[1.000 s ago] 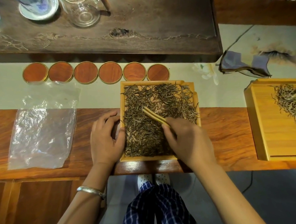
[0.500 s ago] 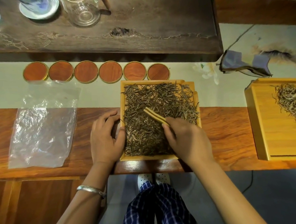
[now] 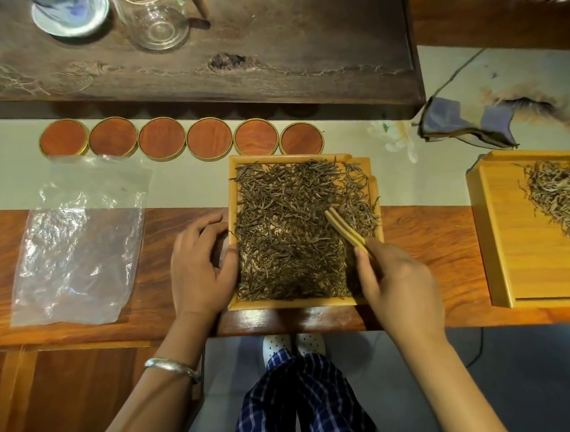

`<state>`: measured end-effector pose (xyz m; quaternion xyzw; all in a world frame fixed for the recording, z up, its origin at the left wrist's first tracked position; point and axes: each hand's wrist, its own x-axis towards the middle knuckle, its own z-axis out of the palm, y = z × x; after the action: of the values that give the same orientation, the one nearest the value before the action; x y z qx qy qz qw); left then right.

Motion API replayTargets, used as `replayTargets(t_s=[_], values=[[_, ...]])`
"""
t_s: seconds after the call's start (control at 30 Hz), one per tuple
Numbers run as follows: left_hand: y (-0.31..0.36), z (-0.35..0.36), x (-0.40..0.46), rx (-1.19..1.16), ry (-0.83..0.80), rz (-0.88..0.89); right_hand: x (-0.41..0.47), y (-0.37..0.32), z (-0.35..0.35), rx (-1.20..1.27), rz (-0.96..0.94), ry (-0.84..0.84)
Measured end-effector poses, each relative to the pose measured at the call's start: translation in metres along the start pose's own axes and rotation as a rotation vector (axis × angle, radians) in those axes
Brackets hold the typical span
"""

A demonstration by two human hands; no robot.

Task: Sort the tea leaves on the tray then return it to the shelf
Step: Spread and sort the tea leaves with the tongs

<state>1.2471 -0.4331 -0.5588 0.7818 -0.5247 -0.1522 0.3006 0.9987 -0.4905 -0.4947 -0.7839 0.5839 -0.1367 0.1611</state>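
Observation:
A square bamboo tray [image 3: 231,192] lies on the table in front of me, filled with a layer of dark tea leaves [image 3: 287,229]. My left hand [image 3: 199,270] grips the tray's left rim, thumb over the edge. My right hand [image 3: 401,285] holds bamboo tweezers [image 3: 345,227] at the tray's right side, tips resting in the leaves. A second bamboo tray [image 3: 509,243] with paler tea leaves [image 3: 563,198] sits at the right edge of view.
A clear plastic bag [image 3: 77,256] lies flat to the left. Several round wooden coasters [image 3: 210,138] line up behind the tray. A dark wooden tea board [image 3: 268,45] carries a glass pitcher [image 3: 158,21] and a porcelain cup [image 3: 68,12]. A folded cloth [image 3: 463,124] lies right.
My right hand and the tweezers have shifted to the right, from the middle of the tray toward its right side. The left hand stays on the left rim.

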Motion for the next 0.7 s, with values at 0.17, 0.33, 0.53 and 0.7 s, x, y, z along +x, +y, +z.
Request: replayTargets(t_s=[0.17, 0.33, 0.53, 0.7], values=[[0.001, 0.000, 0.000, -0.006, -0.011, -0.014, -0.005, 0.000, -0.002, 0.029, -0.017, 0.042], [0.002, -0.001, 0.000, -0.010, -0.006, -0.010, -0.010, 0.004, 0.000, 0.010, -0.011, 0.012], [0.004, -0.002, 0.000, -0.008, -0.012, -0.012, -0.011, -0.001, 0.000, -0.012, -0.060, 0.015], [0.006, -0.002, 0.000, -0.003, -0.010, -0.011, -0.011, 0.001, 0.001, -0.029, -0.033, 0.001]])
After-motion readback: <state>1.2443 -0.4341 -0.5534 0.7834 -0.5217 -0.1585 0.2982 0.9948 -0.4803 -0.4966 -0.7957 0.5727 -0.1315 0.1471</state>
